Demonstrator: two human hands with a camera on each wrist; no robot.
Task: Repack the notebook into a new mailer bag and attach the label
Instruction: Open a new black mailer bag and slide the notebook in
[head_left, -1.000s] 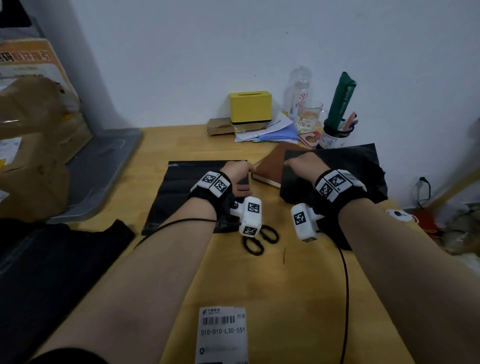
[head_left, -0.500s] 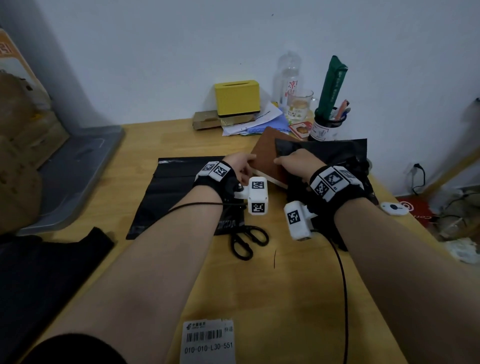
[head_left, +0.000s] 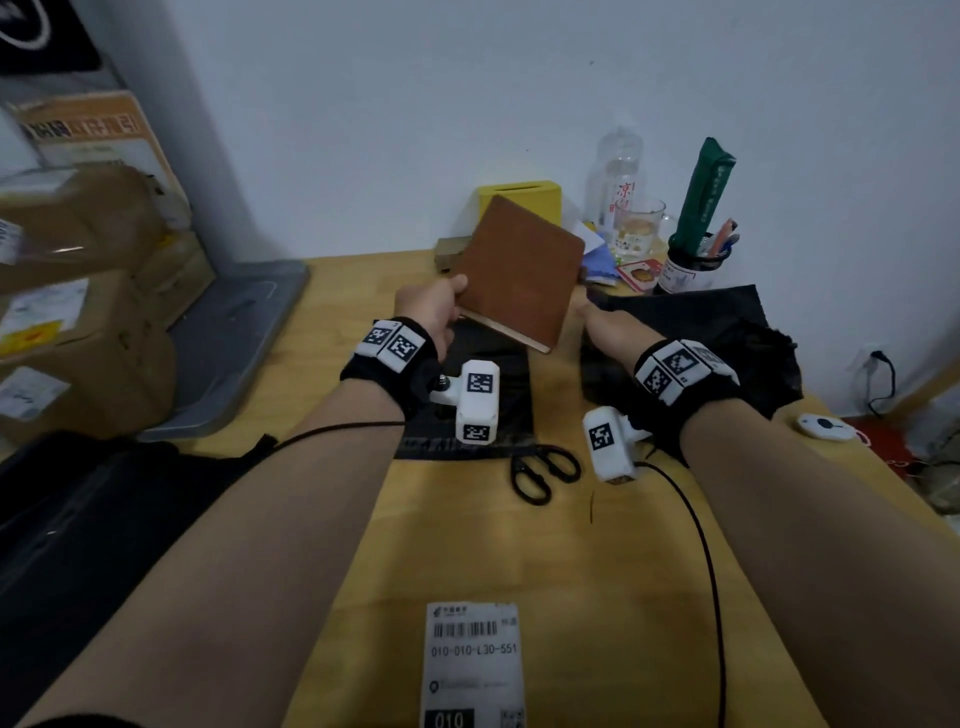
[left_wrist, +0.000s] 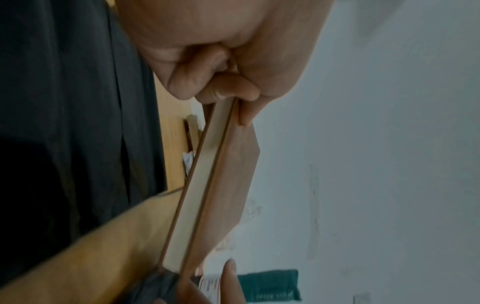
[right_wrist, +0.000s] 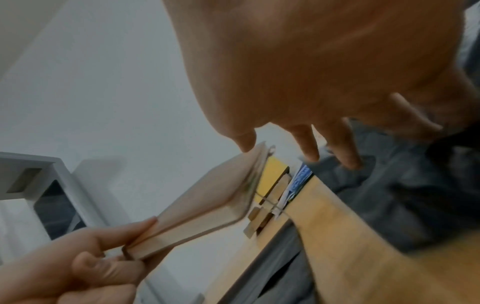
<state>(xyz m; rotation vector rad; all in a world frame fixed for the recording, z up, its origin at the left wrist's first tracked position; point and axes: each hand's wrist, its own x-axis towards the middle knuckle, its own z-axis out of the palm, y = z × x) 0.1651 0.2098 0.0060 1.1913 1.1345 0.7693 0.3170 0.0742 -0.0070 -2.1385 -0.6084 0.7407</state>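
Note:
The brown notebook (head_left: 519, 273) is off the table, tilted up toward the wall. My left hand (head_left: 434, 312) pinches its near left corner, thumb on the cover (left_wrist: 226, 195) and curled fingers (left_wrist: 197, 82) under it. My right hand (head_left: 602, 325) is at the notebook's right edge with straight fingers (right_wrist: 306, 142); its thumb tip touches the far corner of the notebook (right_wrist: 202, 207). The flat new black mailer bag (head_left: 498, 358) lies below the left hand. The crumpled old black bag (head_left: 727, 338) lies under the right wrist. The white barcode label (head_left: 472, 660) sits at the near table edge.
Black scissors (head_left: 543, 470) lie between my wrists. A yellow box (head_left: 535, 200), a bottle (head_left: 615, 176), a glass mug (head_left: 641, 231) and a pen cup (head_left: 691, 265) line the back wall. Cardboard parcels (head_left: 78, 312) and a grey tray (head_left: 228, 332) are at the left.
The notebook has come out of the crumpled black bag and risen off the table in my left hand. My right hand has let go of that bag and opened beside the notebook.

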